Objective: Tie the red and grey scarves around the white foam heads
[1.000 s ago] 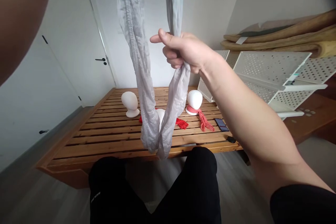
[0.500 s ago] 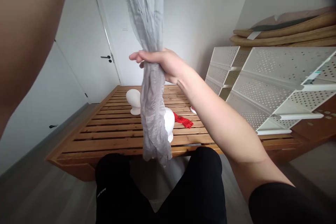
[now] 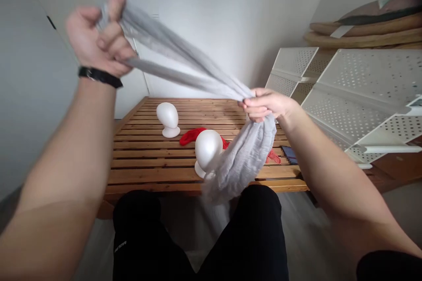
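Observation:
A thin, crinkled grey scarf (image 3: 242,153) is stretched between my two hands. My left hand (image 3: 102,37), raised at the upper left and blurred, grips a looped end of it. My right hand (image 3: 265,104), lower and to the right, is closed around the gathered strands, and the bunched tail hangs below it. That tail dangles beside a white foam mannequin head (image 3: 208,148) near the front edge of the slatted bench. Farther back, a second white foam head (image 3: 167,116) stands upright and bare. Red cloth (image 3: 191,135) lies behind the nearer head, partly hidden.
The wooden slatted bench (image 3: 138,153) spans the area before my knees. White perforated racks (image 3: 362,83) stand at the right, below stacked tan cushions (image 3: 365,35). A dark blue flat item (image 3: 290,155) lies by my right forearm.
My left hand has come down into view at the upper left with the scarf. My right hand has moved right and lower, so the scarf runs slantwise instead of hanging vertically.

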A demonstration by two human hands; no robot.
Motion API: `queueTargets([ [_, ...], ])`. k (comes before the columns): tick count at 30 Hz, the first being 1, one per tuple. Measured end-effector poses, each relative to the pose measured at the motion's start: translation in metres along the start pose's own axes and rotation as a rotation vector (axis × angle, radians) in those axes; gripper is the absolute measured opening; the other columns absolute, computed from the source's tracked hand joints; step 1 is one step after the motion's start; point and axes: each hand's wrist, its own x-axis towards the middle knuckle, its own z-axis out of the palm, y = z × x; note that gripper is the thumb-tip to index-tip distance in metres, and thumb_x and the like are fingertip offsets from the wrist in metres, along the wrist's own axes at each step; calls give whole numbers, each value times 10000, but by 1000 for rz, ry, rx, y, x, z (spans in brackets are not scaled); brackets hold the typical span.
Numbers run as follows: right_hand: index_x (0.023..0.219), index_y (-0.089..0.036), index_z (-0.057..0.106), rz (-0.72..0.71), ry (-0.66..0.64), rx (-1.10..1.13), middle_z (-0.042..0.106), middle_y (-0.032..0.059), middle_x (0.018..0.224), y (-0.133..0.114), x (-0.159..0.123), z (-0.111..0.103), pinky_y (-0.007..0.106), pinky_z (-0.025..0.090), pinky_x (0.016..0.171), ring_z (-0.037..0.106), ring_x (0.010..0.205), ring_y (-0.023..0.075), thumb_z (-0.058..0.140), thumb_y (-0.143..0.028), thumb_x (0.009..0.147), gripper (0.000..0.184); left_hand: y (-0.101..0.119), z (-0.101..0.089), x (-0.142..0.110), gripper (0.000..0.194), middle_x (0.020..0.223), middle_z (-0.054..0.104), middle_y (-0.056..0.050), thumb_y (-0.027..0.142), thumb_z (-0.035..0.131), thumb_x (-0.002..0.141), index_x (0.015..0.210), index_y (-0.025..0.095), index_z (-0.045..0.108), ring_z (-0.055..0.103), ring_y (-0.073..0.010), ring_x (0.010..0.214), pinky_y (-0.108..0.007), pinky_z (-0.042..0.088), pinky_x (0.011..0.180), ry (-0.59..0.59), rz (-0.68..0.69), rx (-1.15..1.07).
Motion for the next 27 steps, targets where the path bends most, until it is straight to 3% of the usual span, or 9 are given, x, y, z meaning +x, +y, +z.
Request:
queueTargets([
  [3, 939, -177, 561, 78, 34, 26, 273, -142, 510, 50, -2, -30, 224, 352, 446, 195, 398, 36, 683, -431, 924, 282, -62, -21, -7, 623, 519, 368, 98, 374, 143, 1010, 1416, 81, 514, 241, 0, 408, -130, 221, 517, -102, 85, -260],
  [6, 900, -176, 555, 106, 109, 46, 245, -133, 537, 96, -7, -58, 243, 331, 471, 189, 429, 39, 681, -469, 916, 319, -119, -52, -9, 517, 678, 579, 71, 365, 299, 967, 1353, 92, 510, 375, -18, 535, -124, 363, 583, 42, 122, -426],
  [9, 896, -178, 556, 186, 233, 33, 245, -127, 542, 134, -11, -83, 256, 324, 474, 186, 460, 59, 721, -518, 859, 380, -158, -82, -4, 511, 668, 592, 65, 384, 380, 964, 1374, 91, 467, 371, -48, 564, -146, 354, 564, 72, 130, -339],
  [14, 750, -212, 488, 235, 404, 37, 239, -115, 541, 193, 5, -123, 272, 331, 502, 171, 495, 73, 754, -587, 787, 461, -214, -108, 10, 639, 505, 512, 54, 600, 298, 951, 1144, 67, 594, 116, -51, 424, -201, 156, 406, -16, -273, -231],
  [17, 708, -221, 460, 227, 495, 33, 225, -117, 521, 229, 26, -146, 279, 348, 515, 186, 492, 75, 775, -580, 746, 479, -253, -115, 15, 561, 617, 620, 7, 642, 325, 908, 848, 136, 560, 41, -25, 406, -205, 84, 377, 46, -305, -235],
  [19, 693, -225, 446, 222, 557, 44, 222, -117, 510, 250, 39, -162, 279, 344, 505, 193, 485, 75, 782, -534, 731, 457, -278, -123, 17, 581, 449, 453, 51, 665, 300, 903, 821, 148, 554, 6, -32, 372, -204, 69, 368, 41, -379, -190],
  [22, 710, -217, 464, 242, 618, 57, 247, -110, 508, 279, 52, -184, 271, 310, 476, 205, 471, 72, 761, -443, 747, 376, -312, -138, 19, 579, 334, 196, 72, 582, 283, 947, 912, 107, 613, 69, -67, 318, -215, 112, 368, -143, -711, 3],
  [24, 715, -205, 484, 285, 622, 18, 302, -89, 507, 296, 58, -195, 266, 269, 458, 237, 460, 73, 744, -394, 758, 324, -332, -150, 18, 393, 399, 391, 22, 444, 420, 938, 881, 102, 605, 231, -73, 334, -219, 186, 385, -277, -892, 147],
  [27, 677, -194, 498, 421, 617, -160, 420, -36, 516, 318, 65, -198, 276, 251, 461, 319, 469, 86, 737, -337, 751, 288, -364, -160, 9, 236, 648, 617, -44, 358, 616, 858, 831, 130, 557, 426, -84, 437, -215, 281, 425, -322, -968, 224],
])
